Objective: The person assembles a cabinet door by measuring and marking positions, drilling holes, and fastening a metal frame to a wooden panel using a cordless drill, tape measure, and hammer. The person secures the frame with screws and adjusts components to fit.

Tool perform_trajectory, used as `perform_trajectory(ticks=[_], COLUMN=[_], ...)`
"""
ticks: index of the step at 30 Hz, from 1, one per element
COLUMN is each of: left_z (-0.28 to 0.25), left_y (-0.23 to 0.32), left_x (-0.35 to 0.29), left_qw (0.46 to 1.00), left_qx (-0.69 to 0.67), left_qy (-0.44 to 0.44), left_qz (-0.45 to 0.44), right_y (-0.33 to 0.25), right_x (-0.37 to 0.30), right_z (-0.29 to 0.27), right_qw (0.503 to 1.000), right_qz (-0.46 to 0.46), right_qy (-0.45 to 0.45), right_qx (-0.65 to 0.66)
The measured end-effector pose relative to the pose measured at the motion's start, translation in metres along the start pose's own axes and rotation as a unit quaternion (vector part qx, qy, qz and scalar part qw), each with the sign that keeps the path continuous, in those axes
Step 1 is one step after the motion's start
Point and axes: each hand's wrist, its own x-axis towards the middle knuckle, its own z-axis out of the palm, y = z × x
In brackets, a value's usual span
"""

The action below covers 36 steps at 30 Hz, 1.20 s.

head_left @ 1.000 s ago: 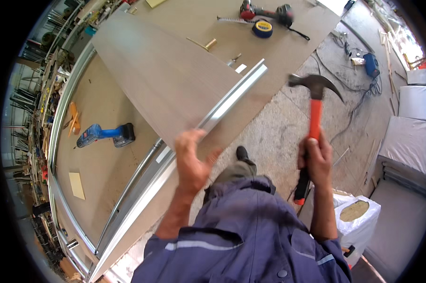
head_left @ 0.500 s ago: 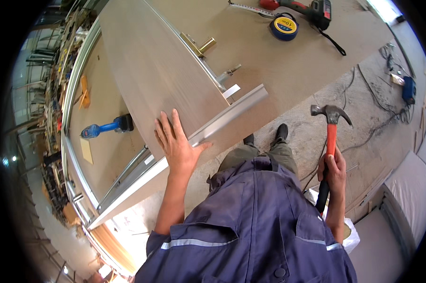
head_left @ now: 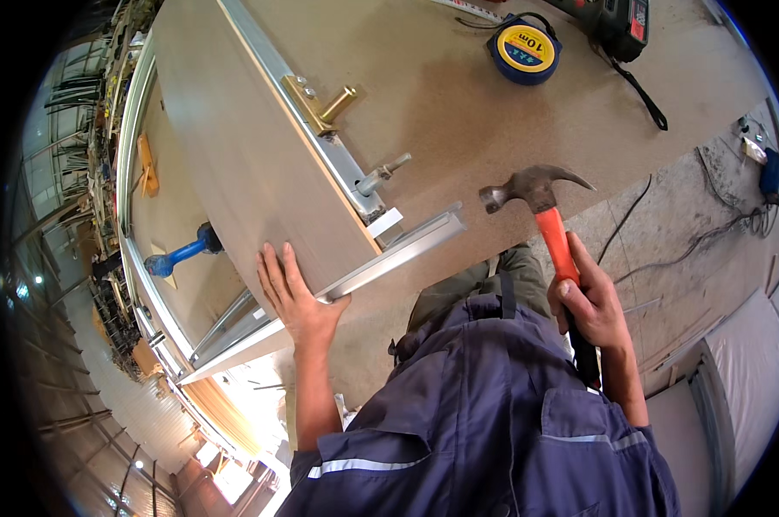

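Observation:
My left hand (head_left: 301,302) lies with spread fingers on the near end of a grey-brown panel (head_left: 234,164), its thumb against a silver metal edge strip (head_left: 398,254). The strip runs along the panel's near edge, and its right end juts past the corner. In my right hand (head_left: 594,306) is a claw hammer (head_left: 551,228) with an orange and black handle. Its head hangs just right of the strip's free end, apart from it. A brass-coloured bracket with a pin (head_left: 320,108) and a silver bolt fitting (head_left: 383,175) sit on the panel's right side rail.
On the brown tabletop (head_left: 424,77) lie a blue and yellow tape measure (head_left: 526,52) and a red and black power tool (head_left: 618,26). A blue cordless tool (head_left: 183,252) is left of the panel. Cables (head_left: 708,246) trail over the floor at right.
The hammer has moved left and up toward the strip's free end, its head now over the table edge. My left hand stays on the panel. The view has shifted closer.

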Motion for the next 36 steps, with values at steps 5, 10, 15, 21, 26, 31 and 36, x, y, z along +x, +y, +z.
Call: perform_trajectory(ticks=[5, 10, 15, 21, 26, 31, 36], left_z=[0.001, 0.002, 0.002, 0.003, 0.002, 0.003, 0.002], left_y=[-0.001, -0.003, -0.002, -0.007, -0.005, -0.008, -0.006], left_x=[0.002, 0.002, 0.004, 0.001, 0.005, 0.000, 0.004], left_qw=[1.000, 1.000, 1.000, 0.999, 0.999, 0.999, 0.999], left_qx=[0.004, 0.009, 0.000, -0.008, -0.003, -0.013, 0.005], left_qy=[0.012, 0.010, 0.013, 0.025, 0.018, 0.018, 0.012], left_qz=[0.004, 0.004, 0.014, 0.035, 0.034, 0.033, 0.036], right_y=[-0.007, -0.008, 0.003, -0.012, -0.012, -0.019, -0.021], right_x=[0.016, 0.014, 0.027, 0.024, 0.027, 0.027, 0.032], right_z=[0.002, -0.010, -0.009, -0.018, -0.010, -0.025, -0.022], right_qw=[0.999, 0.999, 0.993, 0.998, 0.994, 0.998, 0.991], right_qz=[0.025, -0.002, -0.055, 0.017, -0.022, 0.020, -0.046], right_qy=[-0.045, 0.024, -0.005, 0.027, -0.021, 0.016, 0.016], right_qx=[-0.003, -0.021, -0.100, -0.049, -0.102, -0.053, -0.124])
